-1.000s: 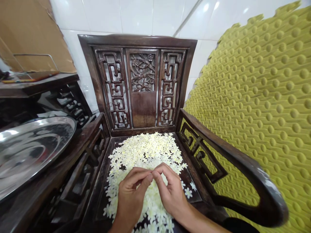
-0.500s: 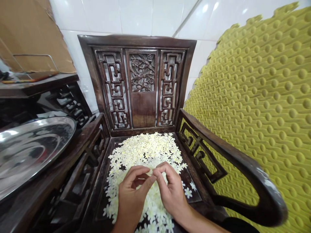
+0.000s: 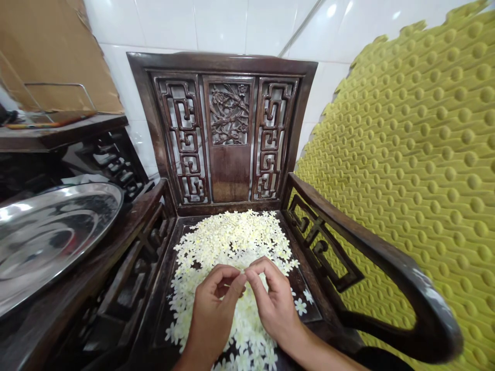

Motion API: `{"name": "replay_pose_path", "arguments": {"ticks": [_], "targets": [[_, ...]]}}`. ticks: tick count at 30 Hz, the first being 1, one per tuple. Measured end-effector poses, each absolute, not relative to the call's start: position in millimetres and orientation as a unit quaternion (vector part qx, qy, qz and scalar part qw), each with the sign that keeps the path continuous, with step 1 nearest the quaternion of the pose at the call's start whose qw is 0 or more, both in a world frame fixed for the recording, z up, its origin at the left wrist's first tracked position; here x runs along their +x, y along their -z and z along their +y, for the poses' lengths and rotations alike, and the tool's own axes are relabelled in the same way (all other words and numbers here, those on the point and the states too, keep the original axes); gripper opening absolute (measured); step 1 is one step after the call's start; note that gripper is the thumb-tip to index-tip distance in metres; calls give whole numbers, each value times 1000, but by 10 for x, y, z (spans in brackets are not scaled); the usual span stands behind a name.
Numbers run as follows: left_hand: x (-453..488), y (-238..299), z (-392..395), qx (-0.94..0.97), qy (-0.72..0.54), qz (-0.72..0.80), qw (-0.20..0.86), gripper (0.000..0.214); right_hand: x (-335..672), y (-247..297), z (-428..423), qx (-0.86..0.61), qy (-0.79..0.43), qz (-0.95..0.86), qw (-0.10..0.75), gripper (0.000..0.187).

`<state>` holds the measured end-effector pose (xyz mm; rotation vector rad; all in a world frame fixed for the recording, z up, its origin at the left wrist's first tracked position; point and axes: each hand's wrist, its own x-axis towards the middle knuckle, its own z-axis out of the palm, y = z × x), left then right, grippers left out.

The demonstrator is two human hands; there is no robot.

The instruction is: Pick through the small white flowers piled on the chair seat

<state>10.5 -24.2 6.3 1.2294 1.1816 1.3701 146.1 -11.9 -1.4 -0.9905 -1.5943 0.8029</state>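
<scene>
Blossoms (image 3: 228, 239) beneath left hand (image 3: 212, 317), right hand (image 3: 275, 309)

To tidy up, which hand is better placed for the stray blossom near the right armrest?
Probably the right hand: it is nearest that white blossom; the left hand is farther away.

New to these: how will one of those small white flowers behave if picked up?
A flower is probably very light and floppy, since its thin petals lie flat in a loose heap on the chair seat. It likely tears or bruises easily under a firm pinch.
</scene>
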Motion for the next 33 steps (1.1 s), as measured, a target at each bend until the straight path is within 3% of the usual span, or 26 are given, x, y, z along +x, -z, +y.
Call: {"name": "replay_pose_path", "arguments": {"ticks": [20,33], "targets": [[-5,-138,-228,619,-540,474,317,11,1474,7,-87,-392,-420,-617,538,22],[-25,-130,-223,625,-541,465,318,9,1465,-4,-76,-376,-444,-606,543,20]]}}
